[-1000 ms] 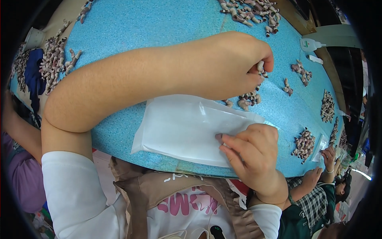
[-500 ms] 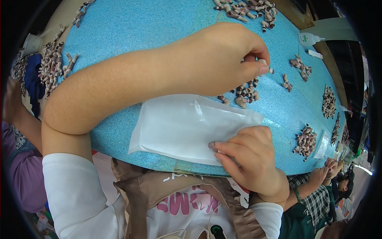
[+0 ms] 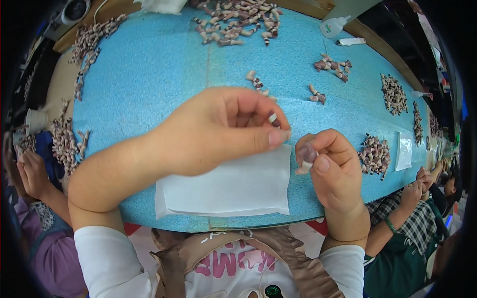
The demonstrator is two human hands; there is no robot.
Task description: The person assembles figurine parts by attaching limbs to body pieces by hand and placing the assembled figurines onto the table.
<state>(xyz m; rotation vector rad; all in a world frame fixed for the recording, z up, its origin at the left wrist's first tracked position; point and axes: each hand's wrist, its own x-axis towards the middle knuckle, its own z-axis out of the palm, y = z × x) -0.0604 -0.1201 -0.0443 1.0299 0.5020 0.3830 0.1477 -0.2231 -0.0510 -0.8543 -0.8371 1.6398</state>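
My left hand is closed, its thumb and curled fingers around a small brown and white figurine piece. Just to the right, my right hand pinches a mauve and cream figurine piece between thumb and fingers. A narrow gap separates the two hands. Beneath them lies a flat white packet, partly covered by my left hand and forearm. Beyond my left hand a few loose pieces show, and others may be hidden behind it.
On the blue tabletop lie a far heap of pieces, small clusters and a right-hand pile. A white squeeze bottle stands far right. A clear packet lies near the right edge. Other people sit on both sides.
My left hand has drawn back from the loose pieces toward me. My right hand has lifted off the white packet, and its mauve piece now shows plainly. The view has shifted.
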